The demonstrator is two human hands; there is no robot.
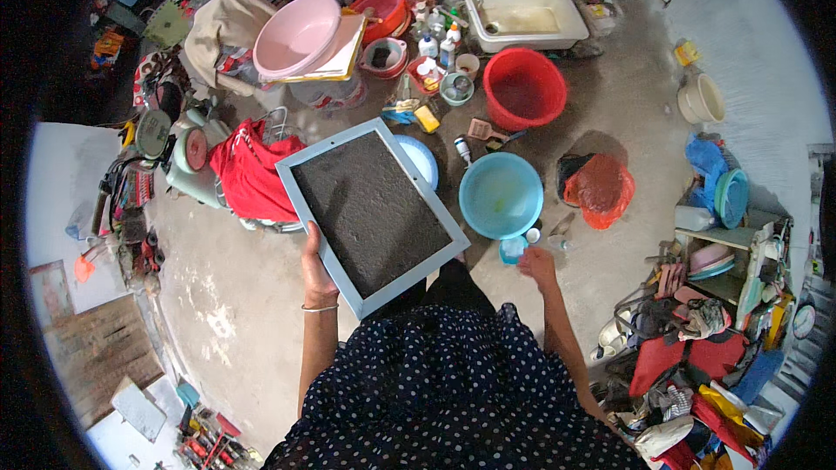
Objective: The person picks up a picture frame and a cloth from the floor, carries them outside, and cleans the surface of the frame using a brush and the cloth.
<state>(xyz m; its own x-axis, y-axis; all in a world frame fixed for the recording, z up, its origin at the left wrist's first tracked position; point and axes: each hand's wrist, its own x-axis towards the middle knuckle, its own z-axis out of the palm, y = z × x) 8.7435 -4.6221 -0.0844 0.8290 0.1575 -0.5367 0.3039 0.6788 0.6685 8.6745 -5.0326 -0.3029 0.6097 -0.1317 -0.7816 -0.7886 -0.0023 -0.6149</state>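
My left hand (318, 266) grips the left side of a light blue-grey rectangular frame (417, 267), tilted in front of me. A dark grey, rough-textured panel (369, 212) fills the frame. My right hand (537, 266) is low on the right with its fingers curled, beside a small blue cup (507, 258) with something pale in it. Whether the fingers touch the cup or hold anything is too blurred to tell. Just beyond stands a light blue basin (501, 196) with pale liquid in it. A small white cup (533, 235) sits against its near side.
A red bucket (524, 88), a white sink basin (526, 16) and several bottles (437, 46) stand ahead. A pink basin (297, 36) rests on a stack at left. A red plastic bag (599, 190) lies right, near a cluttered shelf (715, 238). A red cloth (255, 173) drapes left.
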